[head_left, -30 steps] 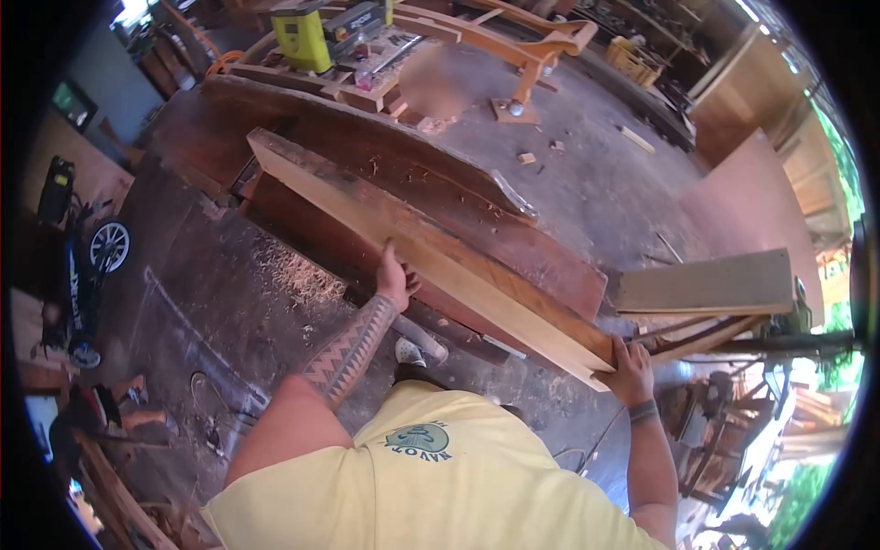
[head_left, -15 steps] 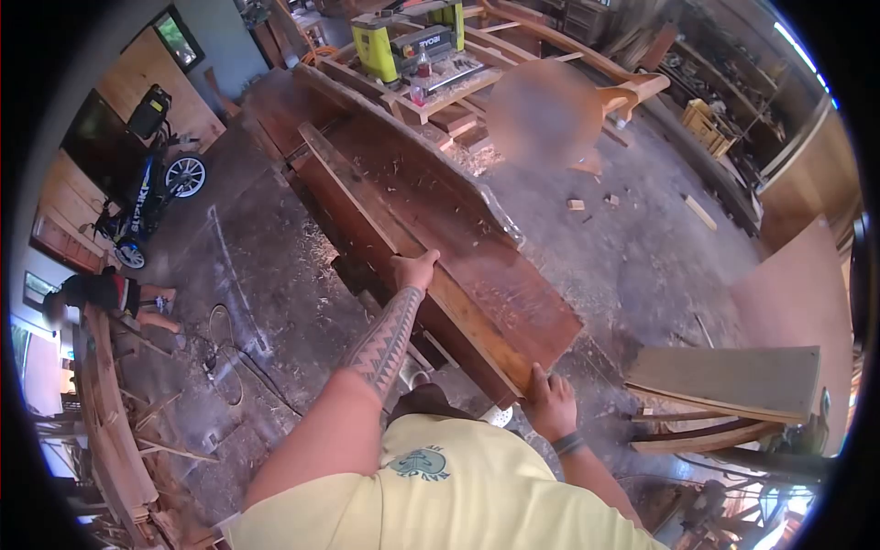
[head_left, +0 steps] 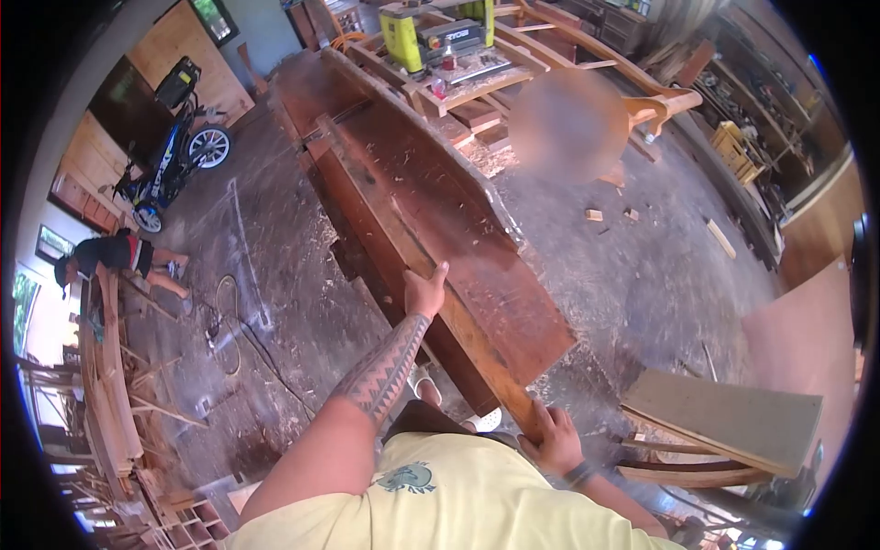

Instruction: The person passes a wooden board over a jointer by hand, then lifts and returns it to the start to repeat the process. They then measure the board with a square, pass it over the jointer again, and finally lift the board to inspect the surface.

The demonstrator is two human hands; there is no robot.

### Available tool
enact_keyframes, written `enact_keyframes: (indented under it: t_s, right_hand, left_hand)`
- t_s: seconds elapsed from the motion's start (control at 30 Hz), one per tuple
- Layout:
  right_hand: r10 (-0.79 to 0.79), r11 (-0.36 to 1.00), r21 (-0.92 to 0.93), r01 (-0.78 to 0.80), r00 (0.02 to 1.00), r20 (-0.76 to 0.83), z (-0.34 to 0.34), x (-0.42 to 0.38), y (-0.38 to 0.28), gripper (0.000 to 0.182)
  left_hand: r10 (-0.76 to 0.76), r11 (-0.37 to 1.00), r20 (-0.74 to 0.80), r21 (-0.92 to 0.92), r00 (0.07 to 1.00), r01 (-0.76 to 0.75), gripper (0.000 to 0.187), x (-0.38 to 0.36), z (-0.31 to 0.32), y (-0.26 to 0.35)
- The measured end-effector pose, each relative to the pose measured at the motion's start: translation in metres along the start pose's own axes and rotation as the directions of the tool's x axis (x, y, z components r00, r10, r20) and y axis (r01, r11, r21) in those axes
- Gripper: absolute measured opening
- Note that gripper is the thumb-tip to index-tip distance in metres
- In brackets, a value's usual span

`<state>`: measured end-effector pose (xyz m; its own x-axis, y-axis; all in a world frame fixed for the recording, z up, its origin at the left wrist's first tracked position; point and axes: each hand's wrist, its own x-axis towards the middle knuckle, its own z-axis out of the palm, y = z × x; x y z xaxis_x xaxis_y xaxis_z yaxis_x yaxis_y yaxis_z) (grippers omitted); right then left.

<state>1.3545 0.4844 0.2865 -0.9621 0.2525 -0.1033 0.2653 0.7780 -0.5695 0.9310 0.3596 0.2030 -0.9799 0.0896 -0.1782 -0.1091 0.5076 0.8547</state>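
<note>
A long wooden plank (head_left: 475,344) lies lengthwise on a reddish-brown machine bed (head_left: 536,335), which has a raised fence along its far side and looks like a jointer. My left hand (head_left: 424,293) is around the plank near its middle, thumb up on the fence side and fingers partly hidden. At the near end, which sticks out past the bed, my right hand (head_left: 554,442) grips the plank with its fingers over the top.
A green planer (head_left: 440,41) stands on a timber frame behind the bed. At right are stacked curved boards (head_left: 724,417). A motorbike (head_left: 174,165), a cable (head_left: 261,353) and a bending person (head_left: 119,257) are at left. Shavings and wood offcuts (head_left: 594,215) litter the floor.
The plank has slid towards me, so its near end overhangs the bed more. My right hand has come back with it, and my left thumb now points up. The camera view has shifted slightly.
</note>
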Motion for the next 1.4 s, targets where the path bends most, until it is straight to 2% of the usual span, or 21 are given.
enact_keyframes:
  t_s: [0.03,0.07,0.13,0.2,0.23,0.33,0.37,0.57,0.77,1.4]
  right_hand:
    - [0.003,1.0,0.01,-0.003,1.0,0.004,0.0,0.006,0.0,0.094]
    - [0.008,1.0,0.02,-0.008,1.0,0.004,-0.001,0.012,-0.001,0.094]
    - [0.036,0.999,0.023,-0.036,0.999,0.015,-0.001,0.021,-0.007,0.095]
    - [0.029,0.999,0.024,-0.029,1.0,0.0,-0.001,0.032,-0.01,0.095]
    - [0.015,1.0,0.027,-0.015,1.0,-0.015,0.002,0.035,-0.01,0.095]
    - [0.017,0.999,0.039,-0.016,1.0,-0.014,0.002,0.039,-0.012,0.095]
    - [0.025,0.999,0.042,-0.024,1.0,-0.01,0.001,0.042,-0.012,0.096]
    - [0.057,0.993,0.1,-0.06,0.998,0.037,-0.005,0.067,-0.014,0.097]
    - [-0.007,0.999,0.053,0.007,1.0,0.007,-0.001,0.083,-0.009,0.097]
    - [-0.028,0.998,0.051,0.026,0.999,0.025,-0.001,0.119,-0.016,0.099]
  left_hand:
    - [0.007,0.999,0.006,-0.033,1.0,-0.007,0.108,0.003,-0.001,0.005]
    - [0.161,0.976,-0.086,0.162,0.983,-0.146,0.11,0.008,0.002,0.006]
    - [0.488,0.766,-0.163,0.551,0.858,-0.331,0.114,0.012,0.006,0.013]
    - [0.347,0.675,0.131,0.652,0.929,-0.344,0.115,-0.002,0.008,0.037]
    - [0.243,0.624,0.269,0.693,0.932,-0.362,0.115,-0.014,0.006,0.053]
    - [0.11,0.612,0.286,0.735,0.952,-0.292,0.114,-0.028,0.003,0.082]
    - [0.171,0.638,0.268,0.703,0.948,-0.314,0.106,-0.024,0.006,0.076]
    - [0.174,0.563,0.276,0.76,0.945,-0.326,0.093,-0.003,0.004,0.089]
    - [0.186,0.611,0.27,0.721,0.945,-0.326,0.087,0.011,0.0,0.091]
    - [0.168,0.593,0.263,0.743,0.95,-0.31,0.081,0.046,-0.008,0.095]
